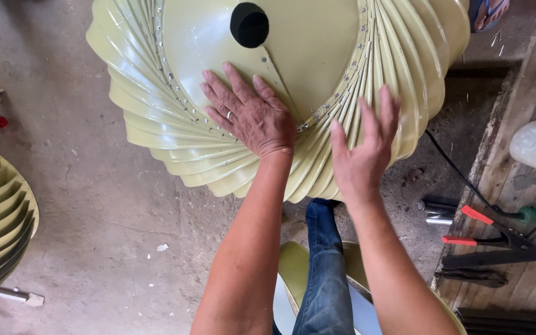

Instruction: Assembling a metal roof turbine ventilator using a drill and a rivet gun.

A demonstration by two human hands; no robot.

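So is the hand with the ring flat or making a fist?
Flat. The left hand lies palm down, fingers spread, on the smooth top plate of the yellow-green vaned vent.

Left hand [252,115] flat on green vaned ventilator [317,56]; right hand [362,146] on vanes.

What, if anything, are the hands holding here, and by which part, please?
Nothing is gripped: the left hand lies flat on the yellow-green vaned ventilator top plate; the right hand is open over its curved vanes.

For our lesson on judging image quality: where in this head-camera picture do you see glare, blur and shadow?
Head view: daylight glare streaks the glossy pale-green finned metal ventilator near its top left; the right hand looks slightly motion-blurred, while the left hand, flat on the cap, is sharp; soft shadow lies on the grey concrete floor under the ventilator's lower edge.
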